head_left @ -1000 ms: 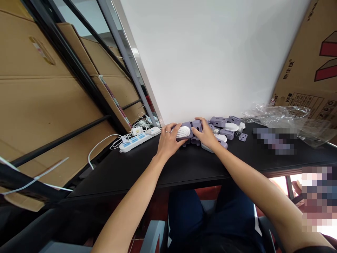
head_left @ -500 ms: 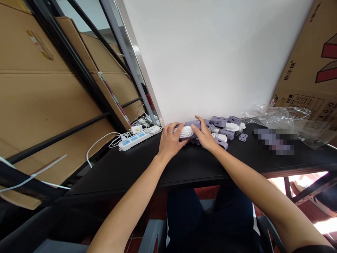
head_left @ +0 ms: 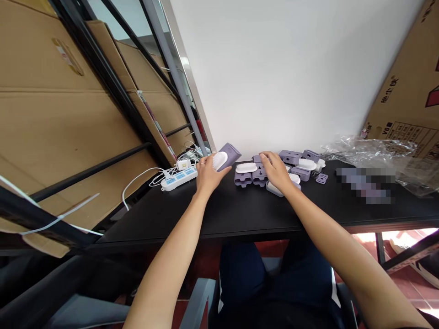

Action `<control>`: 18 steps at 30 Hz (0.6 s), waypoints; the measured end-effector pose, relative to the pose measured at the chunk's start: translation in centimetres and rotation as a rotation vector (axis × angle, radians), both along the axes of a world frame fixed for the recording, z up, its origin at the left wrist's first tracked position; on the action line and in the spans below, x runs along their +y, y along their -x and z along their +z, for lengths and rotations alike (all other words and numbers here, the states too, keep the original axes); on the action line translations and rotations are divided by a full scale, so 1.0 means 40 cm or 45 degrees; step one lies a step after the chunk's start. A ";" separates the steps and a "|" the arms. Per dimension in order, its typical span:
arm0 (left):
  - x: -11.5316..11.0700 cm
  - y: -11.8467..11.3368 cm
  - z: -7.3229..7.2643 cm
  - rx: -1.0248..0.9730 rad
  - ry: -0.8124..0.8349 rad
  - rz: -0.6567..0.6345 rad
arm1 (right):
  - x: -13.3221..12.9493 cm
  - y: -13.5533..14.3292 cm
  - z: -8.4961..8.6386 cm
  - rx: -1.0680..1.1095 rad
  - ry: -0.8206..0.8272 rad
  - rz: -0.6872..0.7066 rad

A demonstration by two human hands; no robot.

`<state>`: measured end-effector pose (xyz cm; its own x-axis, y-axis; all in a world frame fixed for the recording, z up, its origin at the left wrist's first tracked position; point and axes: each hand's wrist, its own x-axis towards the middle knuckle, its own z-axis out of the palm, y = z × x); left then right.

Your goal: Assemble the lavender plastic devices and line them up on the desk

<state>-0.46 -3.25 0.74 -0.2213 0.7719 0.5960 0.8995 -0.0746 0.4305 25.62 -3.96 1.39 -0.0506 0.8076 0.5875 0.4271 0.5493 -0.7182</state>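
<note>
My left hand (head_left: 206, 176) is closed around a purple casing with a white oval bristled brush (head_left: 220, 161) on its face, held tilted above the left part of the black table. My right hand (head_left: 274, 169) reaches over a cluster of parts, fingers stretched forward and partly hidden behind the hand. Just left of it sit purple hollow casings (head_left: 243, 179), one with a white oval brush (head_left: 246, 167) lying across its top. Beneath the right wrist shows a pale oval part (head_left: 274, 189). More purple blocks (head_left: 291, 156) and white brushes (head_left: 306, 164) lie beyond it.
A white power strip (head_left: 179, 179) with tangled cables lies at the left. A small purple plate (head_left: 321, 178), a blurred patch (head_left: 364, 183) and clear plastic wrap (head_left: 370, 151) are at the right. Cardboard boxes (head_left: 399, 109) flank both sides, and a white wall stands behind.
Both hands were on the purple casing with its white brush. My left hand has carried it left and tilted it, while my right hand has let go and moved right over the parts.
</note>
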 end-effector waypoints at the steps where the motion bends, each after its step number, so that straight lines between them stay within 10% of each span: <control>1: 0.007 0.024 0.001 -0.017 0.061 0.036 | 0.002 -0.001 0.000 -0.006 -0.002 -0.013; 10: 0.011 0.121 0.004 0.221 0.705 0.207 | 0.003 -0.003 0.000 0.010 0.007 -0.007; 18: 0.006 0.130 0.009 0.270 0.796 0.331 | 0.010 -0.007 -0.005 0.065 0.055 0.022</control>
